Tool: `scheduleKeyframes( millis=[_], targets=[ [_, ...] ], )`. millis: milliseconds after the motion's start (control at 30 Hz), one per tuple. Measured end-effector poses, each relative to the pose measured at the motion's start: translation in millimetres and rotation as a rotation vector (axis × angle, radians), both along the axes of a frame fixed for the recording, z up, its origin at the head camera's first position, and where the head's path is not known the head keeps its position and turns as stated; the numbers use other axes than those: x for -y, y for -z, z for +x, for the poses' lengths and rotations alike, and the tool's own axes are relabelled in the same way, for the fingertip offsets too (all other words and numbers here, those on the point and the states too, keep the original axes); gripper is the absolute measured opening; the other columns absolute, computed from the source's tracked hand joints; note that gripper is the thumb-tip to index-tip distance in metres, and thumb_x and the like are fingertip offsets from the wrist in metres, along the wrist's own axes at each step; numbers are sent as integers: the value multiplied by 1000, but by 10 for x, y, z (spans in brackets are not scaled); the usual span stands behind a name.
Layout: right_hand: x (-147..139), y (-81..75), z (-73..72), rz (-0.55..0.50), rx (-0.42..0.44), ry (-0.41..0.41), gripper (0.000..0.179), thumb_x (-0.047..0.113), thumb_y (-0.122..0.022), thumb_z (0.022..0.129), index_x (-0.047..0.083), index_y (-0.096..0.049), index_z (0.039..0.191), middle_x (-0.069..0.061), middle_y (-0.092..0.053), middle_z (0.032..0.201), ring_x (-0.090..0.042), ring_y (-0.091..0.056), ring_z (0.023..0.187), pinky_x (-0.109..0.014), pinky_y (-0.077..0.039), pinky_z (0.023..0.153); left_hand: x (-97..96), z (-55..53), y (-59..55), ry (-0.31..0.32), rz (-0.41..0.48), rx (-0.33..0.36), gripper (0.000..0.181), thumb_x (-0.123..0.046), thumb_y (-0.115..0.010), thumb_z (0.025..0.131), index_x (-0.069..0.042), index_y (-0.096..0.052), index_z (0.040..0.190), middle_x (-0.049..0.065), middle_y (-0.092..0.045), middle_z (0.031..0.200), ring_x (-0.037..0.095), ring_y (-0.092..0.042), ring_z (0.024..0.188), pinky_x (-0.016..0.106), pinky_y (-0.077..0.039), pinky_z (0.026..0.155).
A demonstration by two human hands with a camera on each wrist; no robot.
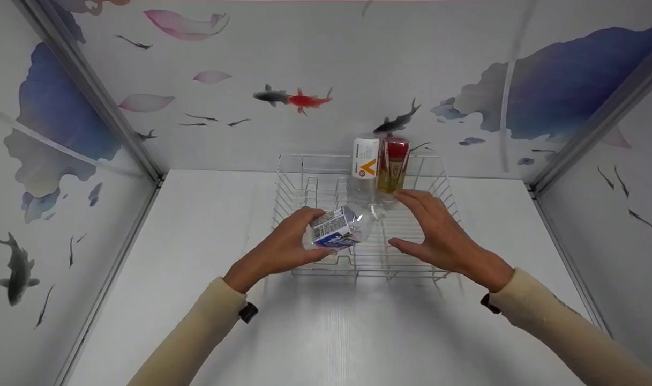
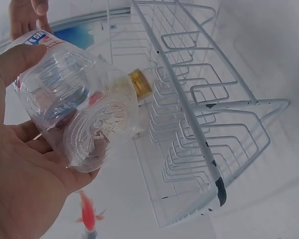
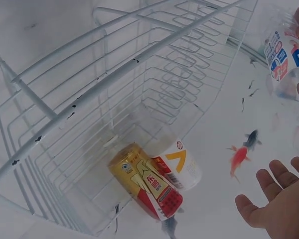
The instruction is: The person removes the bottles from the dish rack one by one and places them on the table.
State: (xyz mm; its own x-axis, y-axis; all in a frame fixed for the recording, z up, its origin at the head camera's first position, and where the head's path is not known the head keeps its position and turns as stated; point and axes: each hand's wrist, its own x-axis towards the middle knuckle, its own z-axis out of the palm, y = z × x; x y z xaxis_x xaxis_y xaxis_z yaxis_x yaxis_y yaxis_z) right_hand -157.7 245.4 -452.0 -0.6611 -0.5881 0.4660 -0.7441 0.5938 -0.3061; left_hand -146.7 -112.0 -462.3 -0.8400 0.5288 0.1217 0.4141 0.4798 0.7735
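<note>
My left hand (image 1: 285, 241) grips a clear plastic bottle (image 1: 337, 229) with a blue and white label, tilted above a white wire dish rack (image 1: 411, 262). In the left wrist view the ribbed base of this bottle (image 2: 97, 129) faces the camera, with thumb and fingers around its side. My right hand (image 1: 438, 233) is to the right of the bottle, apart from it. Its fingers are spread and hold nothing, as the right hand (image 3: 281, 201) in the right wrist view also shows.
At the rack's back stand a clear bottle with a white and orange label (image 1: 365, 158) and a gold and red bottle (image 1: 393, 166), side by side. The rack sits on a white tabletop (image 1: 315, 332). Panels (image 1: 326, 48) printed with fish and petals enclose the back and sides.
</note>
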Motion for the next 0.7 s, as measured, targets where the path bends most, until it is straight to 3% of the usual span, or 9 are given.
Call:
scheduleKeyframes(
  millis=[200,533,700],
  targets=[
    [-43,-29,-29,-22,39,25,93,26,-97,87,5,-47,163,-17,-53,162,-36,-50,148,-64,-48,119,98,16,-1,-37,36,-18,77,-26,-91,94,-6,-51,156,8,-63,141,22,-63,122,47,-59,108],
    [-143,50,-157,-66,114,63,89,22,-95,90,0,-47,161,-22,-52,160,-38,-49,149,-65,-45,121,320,62,62,-113,98,-150,76,-22,-92,93,-5,-51,154,10,-63,144,26,-63,128,53,-58,111],
    [-194,80,-221,-62,129,104,88,20,-94,91,-1,-46,162,-23,-52,161,-39,-48,150,-66,-42,122,443,72,69,-187,117,-204,75,-19,-92,92,-4,-51,154,12,-64,146,28,-63,132,54,-57,112]
  ],
)
